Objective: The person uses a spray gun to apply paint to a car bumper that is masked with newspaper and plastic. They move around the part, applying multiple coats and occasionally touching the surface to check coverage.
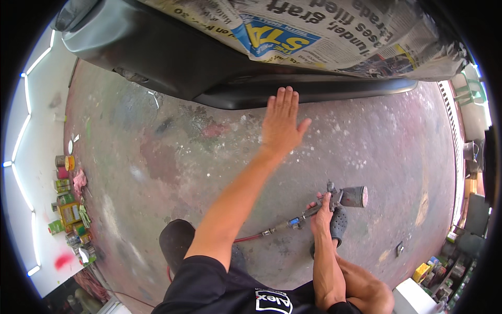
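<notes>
My left hand [282, 123] reaches forward with its fingers stretched out and side by side. Its fingertips lie over the lower edge of a glossy black car bumper [230, 86], seemingly touching it. Newspaper [334, 39] covers the part above the bumper. Low on the right, my right hand [322, 212] is wrapped round a spray gun [330, 194]. The gun's metal cup [354, 197] points to the right. From its handle, a fitting with a blue part [294, 222] leads to a red hose [248, 238] running left past my legs.
The concrete floor [183, 152] is stained with paint. Several cans [69, 214] and a pink rag [79, 182] line the left wall. More cans and boxes [426, 272] stand at the lower right. A slotted drain [451, 110] runs along the right side. A grey clog [339, 225] shows beneath my right hand.
</notes>
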`<control>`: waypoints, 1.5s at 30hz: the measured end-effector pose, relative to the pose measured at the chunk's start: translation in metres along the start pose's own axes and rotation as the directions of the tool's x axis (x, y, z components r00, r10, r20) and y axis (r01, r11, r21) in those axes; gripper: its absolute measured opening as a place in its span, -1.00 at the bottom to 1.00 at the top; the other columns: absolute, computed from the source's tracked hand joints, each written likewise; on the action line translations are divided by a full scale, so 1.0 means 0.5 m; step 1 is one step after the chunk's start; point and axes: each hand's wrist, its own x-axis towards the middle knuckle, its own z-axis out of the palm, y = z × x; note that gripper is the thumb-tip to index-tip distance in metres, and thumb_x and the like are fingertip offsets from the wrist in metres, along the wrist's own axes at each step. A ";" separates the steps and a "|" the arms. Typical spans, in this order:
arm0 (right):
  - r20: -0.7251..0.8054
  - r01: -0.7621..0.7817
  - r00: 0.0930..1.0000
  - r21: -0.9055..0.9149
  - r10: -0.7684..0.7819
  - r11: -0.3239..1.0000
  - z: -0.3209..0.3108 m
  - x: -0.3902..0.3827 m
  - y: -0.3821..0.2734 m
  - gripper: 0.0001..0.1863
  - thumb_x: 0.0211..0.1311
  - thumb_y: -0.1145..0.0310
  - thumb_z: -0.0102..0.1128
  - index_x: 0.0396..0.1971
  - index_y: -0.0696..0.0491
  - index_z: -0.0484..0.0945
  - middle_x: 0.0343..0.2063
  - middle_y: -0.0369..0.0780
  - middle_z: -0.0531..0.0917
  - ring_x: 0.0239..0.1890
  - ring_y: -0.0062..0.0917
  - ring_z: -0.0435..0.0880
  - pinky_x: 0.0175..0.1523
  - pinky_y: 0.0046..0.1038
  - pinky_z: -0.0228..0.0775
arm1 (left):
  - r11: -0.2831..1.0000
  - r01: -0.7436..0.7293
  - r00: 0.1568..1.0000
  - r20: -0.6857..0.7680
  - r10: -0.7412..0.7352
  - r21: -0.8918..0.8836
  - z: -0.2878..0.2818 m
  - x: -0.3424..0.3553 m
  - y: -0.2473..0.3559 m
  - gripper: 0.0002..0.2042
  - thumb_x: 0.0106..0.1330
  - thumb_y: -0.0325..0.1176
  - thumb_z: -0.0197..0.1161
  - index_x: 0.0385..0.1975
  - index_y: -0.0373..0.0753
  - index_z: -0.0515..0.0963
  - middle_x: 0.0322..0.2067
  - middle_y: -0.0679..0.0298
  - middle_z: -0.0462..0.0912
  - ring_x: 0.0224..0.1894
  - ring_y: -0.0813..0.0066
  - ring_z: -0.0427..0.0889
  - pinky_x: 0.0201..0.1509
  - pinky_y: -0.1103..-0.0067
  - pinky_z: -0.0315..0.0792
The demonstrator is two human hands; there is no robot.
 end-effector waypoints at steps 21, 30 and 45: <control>-0.112 0.003 0.994 0.067 0.005 0.998 0.020 0.012 0.012 -0.40 0.54 -0.22 0.37 0.01 0.12 0.71 -0.41 -0.34 0.62 -0.50 -0.65 0.56 -0.36 -0.47 0.37 | 0.939 -0.339 0.935 0.127 0.331 0.052 0.085 0.133 0.120 -0.21 0.69 0.08 0.09 0.67 -0.43 0.14 0.67 -0.16 0.17 0.73 -0.11 0.10 0.79 0.05 -0.06; -0.114 -0.046 0.992 0.086 0.056 0.995 -0.032 0.025 0.038 -0.39 0.51 -0.22 0.40 0.04 0.12 0.71 -0.28 -0.30 0.71 -0.46 -0.63 0.59 -0.31 -0.43 0.47 | 0.870 -0.395 0.684 0.538 0.493 -0.296 -0.104 -0.154 0.105 -0.39 0.57 -0.15 0.33 0.50 -0.39 0.45 0.50 -0.09 0.51 0.60 -0.06 0.40 0.76 0.07 0.04; -0.249 0.154 0.949 -0.171 -0.194 0.973 0.027 0.010 0.081 -0.60 0.56 0.17 0.44 0.13 0.19 0.73 -0.15 -0.27 0.77 -0.27 -0.57 0.68 -0.14 -0.42 0.56 | 0.720 0.585 0.713 0.187 -0.676 0.374 -0.684 -0.590 0.121 -0.19 0.40 0.02 0.46 0.56 -0.28 0.38 0.59 -0.23 0.26 0.61 -0.45 0.19 0.64 -0.14 0.15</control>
